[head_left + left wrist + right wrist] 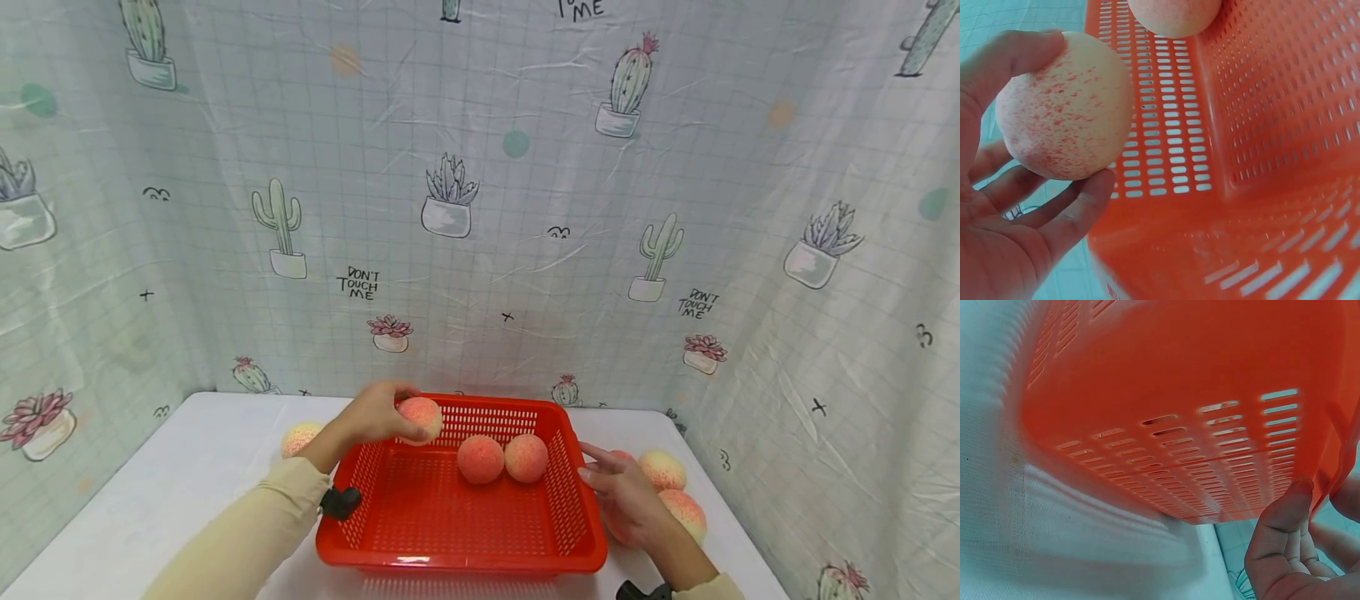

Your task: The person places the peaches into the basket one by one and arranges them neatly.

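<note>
My left hand (375, 412) grips a peach (422, 419) above the back left corner of a red plastic basket (461, 562). In the left wrist view the thumb lies over the top of this pale, red-speckled peach (1066, 106), with the fingers curled beneath it. Two more peaches, a redder one (481, 459) and a paler one (527, 458), sit side by side on the basket floor. My right hand (628, 500) holds the basket's right rim. Up close, its thumb (1282, 512) presses the outer wall below the lip while the fingers reach over the rim.
Right of the basket, several peaches, including a yellowish one (663, 471) and a pinker one (684, 515), lie on the white table (217, 467), partly behind my right hand. Another peach (302, 438) shows beyond my left forearm. A cactus-print curtain (480, 275) hangs behind and beside the table.
</note>
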`<state>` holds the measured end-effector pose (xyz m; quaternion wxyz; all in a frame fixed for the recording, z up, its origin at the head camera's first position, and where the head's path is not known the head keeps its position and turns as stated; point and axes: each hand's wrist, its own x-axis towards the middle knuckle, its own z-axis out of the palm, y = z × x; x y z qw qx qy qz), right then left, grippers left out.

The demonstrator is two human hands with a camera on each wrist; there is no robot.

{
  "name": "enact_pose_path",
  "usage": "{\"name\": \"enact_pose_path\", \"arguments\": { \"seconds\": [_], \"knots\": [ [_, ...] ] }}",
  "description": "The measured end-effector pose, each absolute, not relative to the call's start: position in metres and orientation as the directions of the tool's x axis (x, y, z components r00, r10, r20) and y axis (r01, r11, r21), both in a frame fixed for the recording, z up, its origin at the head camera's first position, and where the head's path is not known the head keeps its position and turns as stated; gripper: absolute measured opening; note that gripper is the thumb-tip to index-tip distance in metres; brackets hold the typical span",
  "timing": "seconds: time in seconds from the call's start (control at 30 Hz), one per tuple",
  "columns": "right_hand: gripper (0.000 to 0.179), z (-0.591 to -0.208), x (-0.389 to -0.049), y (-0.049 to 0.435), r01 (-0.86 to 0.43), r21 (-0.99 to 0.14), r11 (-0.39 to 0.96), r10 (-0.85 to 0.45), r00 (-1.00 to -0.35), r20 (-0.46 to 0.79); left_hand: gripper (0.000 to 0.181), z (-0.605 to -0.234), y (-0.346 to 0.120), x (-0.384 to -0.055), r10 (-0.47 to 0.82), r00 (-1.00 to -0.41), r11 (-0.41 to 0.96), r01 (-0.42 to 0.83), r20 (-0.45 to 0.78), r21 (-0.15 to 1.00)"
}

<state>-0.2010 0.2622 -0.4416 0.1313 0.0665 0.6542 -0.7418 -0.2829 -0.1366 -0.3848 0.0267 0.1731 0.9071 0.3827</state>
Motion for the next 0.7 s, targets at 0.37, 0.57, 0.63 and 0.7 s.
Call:
{"name": "enact_pose_path", "arguments": {
  "seconds": [0.37, 0.57, 0.63, 0.7],
  "knots": [
    [0.065, -0.442, -0.200, 0.262, 0.294, -0.951, -0.097, -0.076, -0.955, -0.288, 0.059, -0.389, -0.124, -0.284, 0.357, -0.932, 0.644, 0.293, 0.061, 0.706],
    [0.064, -0.442, -0.201, 0.262, 0.295, -0.951, -0.097, -0.076, -0.954, -0.289, 0.059, -0.392, -0.117, -0.284, 0.311, -0.950, 0.665, 0.225, 0.010, 0.713],
    [0.064, -0.441, -0.201, 0.262, 0.295, -0.950, -0.102, -0.082, -0.954, -0.287, 0.059, -0.393, -0.114, -0.283, 0.297, -0.955, 0.673, 0.198, -0.015, 0.713],
    [0.064, -0.441, -0.201, 0.262, 0.293, -0.950, -0.105, -0.088, -0.954, -0.285, 0.061, -0.395, -0.112, -0.284, 0.283, -0.958, 0.684, 0.173, -0.040, 0.708]
  ]
}}
